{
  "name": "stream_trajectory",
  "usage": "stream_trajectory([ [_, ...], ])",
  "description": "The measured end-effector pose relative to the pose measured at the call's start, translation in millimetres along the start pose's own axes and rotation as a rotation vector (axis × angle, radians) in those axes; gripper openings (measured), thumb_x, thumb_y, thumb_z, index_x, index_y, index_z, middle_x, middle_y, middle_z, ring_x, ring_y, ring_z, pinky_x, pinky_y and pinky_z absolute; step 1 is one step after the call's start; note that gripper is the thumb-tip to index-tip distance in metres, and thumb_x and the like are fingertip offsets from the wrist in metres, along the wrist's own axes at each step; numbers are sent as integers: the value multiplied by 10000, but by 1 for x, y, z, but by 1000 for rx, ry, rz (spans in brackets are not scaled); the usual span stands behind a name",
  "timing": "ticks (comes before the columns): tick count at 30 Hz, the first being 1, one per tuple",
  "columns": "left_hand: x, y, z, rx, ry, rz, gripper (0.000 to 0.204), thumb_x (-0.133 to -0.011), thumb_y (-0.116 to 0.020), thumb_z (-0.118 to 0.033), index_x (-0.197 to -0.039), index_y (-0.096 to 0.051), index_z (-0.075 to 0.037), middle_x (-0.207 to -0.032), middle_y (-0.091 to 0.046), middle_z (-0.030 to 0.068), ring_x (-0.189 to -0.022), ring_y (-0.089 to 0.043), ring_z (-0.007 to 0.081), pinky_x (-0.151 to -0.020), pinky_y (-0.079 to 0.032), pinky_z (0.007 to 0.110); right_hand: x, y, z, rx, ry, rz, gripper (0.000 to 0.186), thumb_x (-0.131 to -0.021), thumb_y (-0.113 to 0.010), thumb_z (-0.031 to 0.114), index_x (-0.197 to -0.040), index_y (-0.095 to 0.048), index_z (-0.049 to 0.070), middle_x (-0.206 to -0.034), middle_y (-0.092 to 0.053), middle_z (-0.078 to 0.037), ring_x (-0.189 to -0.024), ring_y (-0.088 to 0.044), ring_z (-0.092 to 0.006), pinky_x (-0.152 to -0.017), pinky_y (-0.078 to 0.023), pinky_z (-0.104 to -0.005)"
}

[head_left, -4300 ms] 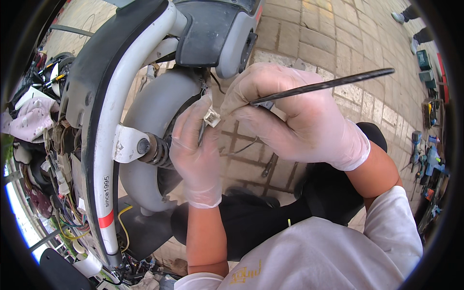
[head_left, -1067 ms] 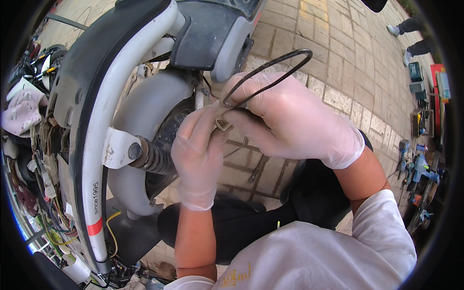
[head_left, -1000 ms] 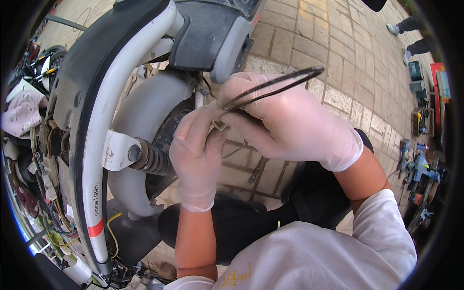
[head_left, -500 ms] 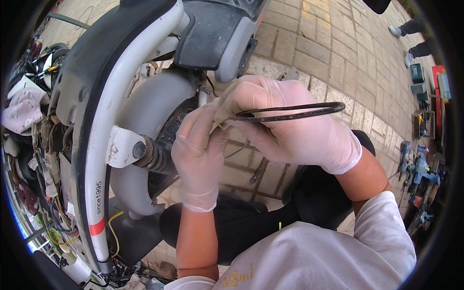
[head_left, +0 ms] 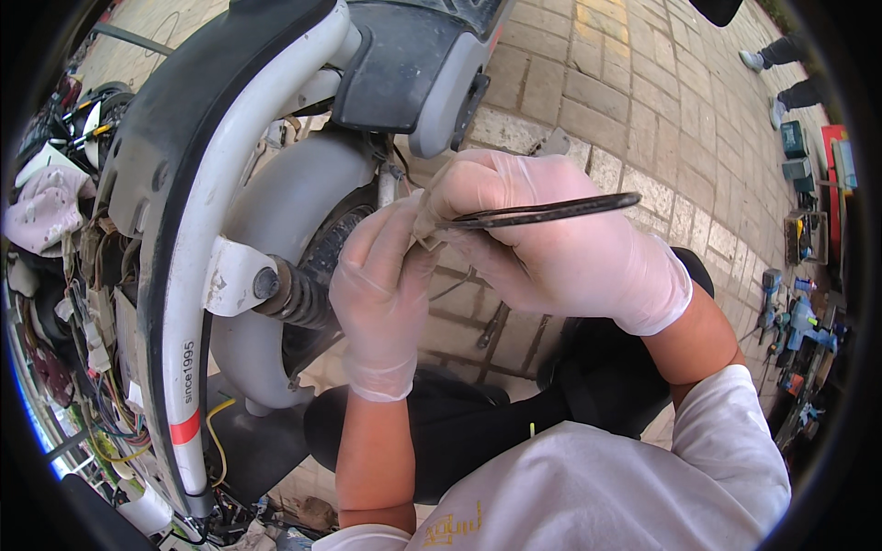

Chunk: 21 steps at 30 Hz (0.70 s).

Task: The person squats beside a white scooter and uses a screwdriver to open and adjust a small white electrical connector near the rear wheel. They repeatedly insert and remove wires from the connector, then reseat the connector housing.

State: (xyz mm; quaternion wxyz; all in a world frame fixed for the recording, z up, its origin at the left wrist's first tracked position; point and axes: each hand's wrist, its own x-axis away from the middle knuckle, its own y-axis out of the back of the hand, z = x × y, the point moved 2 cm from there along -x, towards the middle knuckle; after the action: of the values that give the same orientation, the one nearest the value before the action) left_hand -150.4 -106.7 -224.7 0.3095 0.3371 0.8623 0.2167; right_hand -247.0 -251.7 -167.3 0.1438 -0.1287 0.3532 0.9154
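My left hand (head_left: 386,289) and my right hand (head_left: 560,234), both in thin clear gloves, meet fingertip to fingertip with the fingers closed. A looped black cable (head_left: 560,212) comes out of the right hand's grip and lies back across its knuckles. Between the fingertips shows a small tan scrap (head_left: 424,230), like cloth or paper; what it wraps is hidden. Just left of the hands are the grey rear fender (head_left: 262,216), the tyre (head_left: 333,243) and the dark coil spring (head_left: 299,296) of a two-wheeler.
The vehicle's white frame tube (head_left: 190,303) curves along the left. Bundled wires and rags (head_left: 96,349) crowd beyond it. A screwdriver-like tool (head_left: 492,326) rests on the paving below my hands. Power tools (head_left: 799,321) stand at far right; another person's legs (head_left: 785,50) are top right.
The cable loop has narrowed and its tip has drawn slightly left. Both hands stay together, shifted only a little.
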Motion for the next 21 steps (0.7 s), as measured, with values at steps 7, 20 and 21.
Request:
stream_trajectory([
  [7,-1,-1,-1,-47,-20,37,402,-734,-685,19,-1134,-672,-28,-1087,-667,146,-952,-665,333,-821,-536,389,-3,6,0,48,-56,46,143,-792,-674,-4,-927,-630,13,-890,-644,-133,-814,-634,-357,-689,-518,-398],
  [20,1,-1,6,-46,-24,55,368,-758,-695,-1,-1125,-675,-24,-1063,-667,145,-931,-666,335,-797,-536,392,-3,-13,-13,-51,-10,-87,80,-807,-624,47,-831,-576,-13,-772,-631,-191,-742,-631,-407,-630,-512,-450],
  [21,1,-1,7,-46,-15,62,369,-760,-695,-2,-1127,-674,-24,-1061,-666,146,-930,-665,336,-797,-535,392,-3,-14,-13,-55,-14,-87,81,-805,-624,47,-830,-576,-13,-771,-630,-191,-740,-631,-407,-630,-512,-449],
])
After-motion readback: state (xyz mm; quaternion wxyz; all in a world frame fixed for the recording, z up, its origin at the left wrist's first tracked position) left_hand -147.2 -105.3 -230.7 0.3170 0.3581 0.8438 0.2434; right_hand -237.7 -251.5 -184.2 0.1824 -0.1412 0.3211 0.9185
